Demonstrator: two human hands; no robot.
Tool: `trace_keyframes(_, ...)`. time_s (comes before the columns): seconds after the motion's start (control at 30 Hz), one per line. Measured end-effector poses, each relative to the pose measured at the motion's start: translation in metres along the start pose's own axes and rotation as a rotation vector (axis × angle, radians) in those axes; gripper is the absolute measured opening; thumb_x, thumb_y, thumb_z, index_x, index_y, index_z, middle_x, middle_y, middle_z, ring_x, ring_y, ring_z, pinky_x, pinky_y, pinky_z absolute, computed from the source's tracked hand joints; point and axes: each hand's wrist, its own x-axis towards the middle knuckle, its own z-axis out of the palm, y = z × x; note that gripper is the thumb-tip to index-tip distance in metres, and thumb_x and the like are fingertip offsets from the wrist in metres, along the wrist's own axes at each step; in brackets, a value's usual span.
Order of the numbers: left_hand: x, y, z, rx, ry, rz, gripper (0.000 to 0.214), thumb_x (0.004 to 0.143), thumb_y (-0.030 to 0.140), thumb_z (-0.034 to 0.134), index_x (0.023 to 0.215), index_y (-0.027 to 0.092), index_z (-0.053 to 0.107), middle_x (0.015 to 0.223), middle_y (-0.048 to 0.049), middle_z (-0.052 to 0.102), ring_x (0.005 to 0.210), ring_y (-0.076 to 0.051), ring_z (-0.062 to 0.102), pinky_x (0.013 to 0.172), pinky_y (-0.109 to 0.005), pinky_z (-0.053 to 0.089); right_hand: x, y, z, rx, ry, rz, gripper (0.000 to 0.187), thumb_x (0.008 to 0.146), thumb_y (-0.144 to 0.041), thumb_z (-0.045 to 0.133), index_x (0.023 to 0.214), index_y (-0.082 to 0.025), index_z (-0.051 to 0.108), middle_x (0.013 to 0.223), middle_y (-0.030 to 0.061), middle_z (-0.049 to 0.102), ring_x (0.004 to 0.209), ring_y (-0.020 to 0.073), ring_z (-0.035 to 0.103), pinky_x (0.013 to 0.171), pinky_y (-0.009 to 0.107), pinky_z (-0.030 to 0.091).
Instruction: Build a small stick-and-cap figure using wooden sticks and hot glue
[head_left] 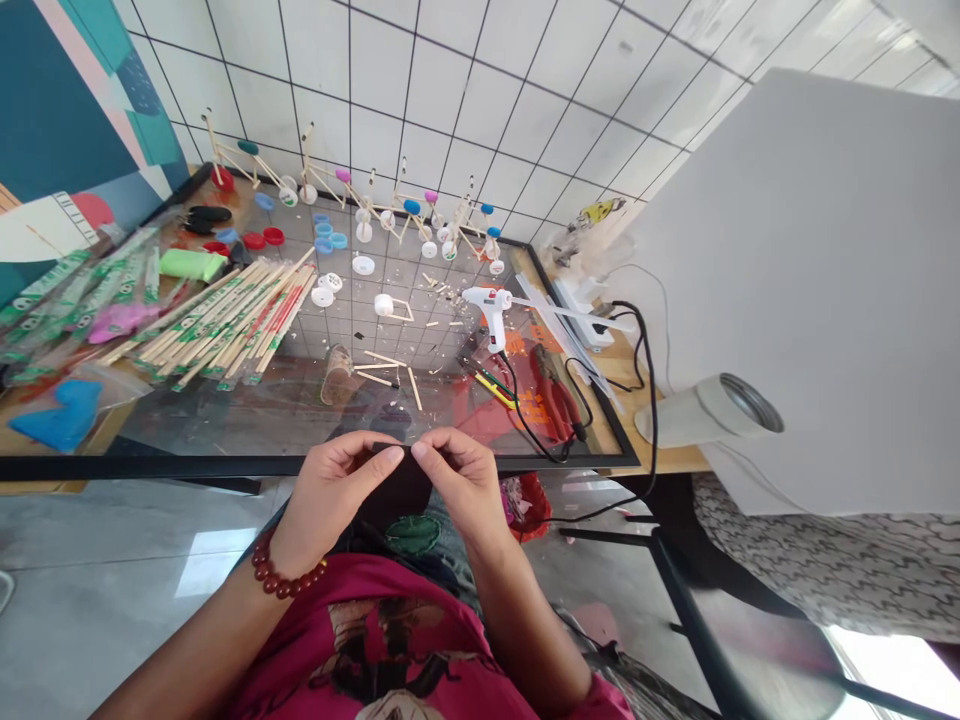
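Observation:
My left hand (334,495) and my right hand (459,482) meet in front of me at the near edge of the glass table (300,466). Both are closed in a pinch, thumb and forefinger tips nearly touching each other. What they pinch is too small and dark to make out. A red bead bracelet (283,578) circles my left wrist. Just beyond the hands, thin wooden sticks (386,372) lie loose on the glass beside a small brown roll (337,375).
A white glue gun (489,305) stands mid-table, its black cord (540,425) looping right. Wrapped chopsticks (225,325) lie in a heap at left. Bottle caps (330,238), stick-and-cap models (390,205) at the back, red pliers (555,395), a power strip (592,315), a white board (810,290) at right.

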Motion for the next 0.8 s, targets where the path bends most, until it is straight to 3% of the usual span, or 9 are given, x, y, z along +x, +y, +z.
trace_keyframes(0.23,0.001,0.000,-0.001,-0.049,0.058,-0.057,0.036,0.064,0.049,0.097,0.072,0.017,0.083,0.070,-0.0035,0.076,0.063,-0.015,0.063,0.061,-0.025,0.054,0.005,0.006,-0.004,0.108,0.031,-0.008,0.036,0.090,-0.059,0.076,0.089,-0.023,0.082,0.082,0.0024,0.073,0.073,0.0156,0.058,0.070,0.028,0.047)
trace_keyframes(0.43,-0.001,0.000,-0.003,-0.003,0.020,-0.021,0.033,0.070,0.048,0.094,0.070,0.017,0.081,0.066,-0.0022,0.073,0.061,-0.014,0.060,0.058,-0.024,0.051,0.004,-0.004,0.002,0.043,-0.037,0.037,0.031,0.077,-0.050,0.088,0.078,-0.021,0.077,0.072,-0.0002,0.067,0.067,0.0136,0.055,0.064,0.026,0.044)
trace_keyframes(0.57,-0.001,0.000,-0.002,0.047,-0.007,0.037,0.030,0.075,0.048,0.089,0.073,0.019,0.082,0.068,-0.0030,0.074,0.063,-0.016,0.062,0.060,-0.025,0.052,0.004,-0.006,0.006,-0.004,-0.055,0.044,0.032,0.080,-0.049,0.084,0.072,-0.020,0.073,0.066,-0.0013,0.063,0.061,0.0119,0.050,0.059,0.025,0.039)
trace_keyframes(0.7,0.001,-0.002,-0.003,0.100,0.048,0.106,0.023,0.073,0.042,0.091,0.074,0.020,0.085,0.073,-0.0042,0.078,0.068,-0.017,0.067,0.065,-0.025,0.054,0.003,-0.008,0.005,-0.059,-0.079,-0.004,0.029,0.084,-0.045,0.079,0.073,-0.020,0.073,0.068,-0.0009,0.064,0.063,0.0123,0.052,0.061,0.026,0.040)
trace_keyframes(0.8,0.002,-0.002,-0.003,0.044,0.109,0.083,0.024,0.069,0.042,0.093,0.072,0.020,0.085,0.071,-0.0044,0.078,0.066,-0.017,0.066,0.062,-0.025,0.053,0.004,-0.010,0.004,-0.090,-0.059,-0.013,0.028,0.083,-0.045,0.079,0.072,-0.020,0.073,0.067,-0.0011,0.064,0.063,0.0124,0.052,0.062,0.026,0.041)
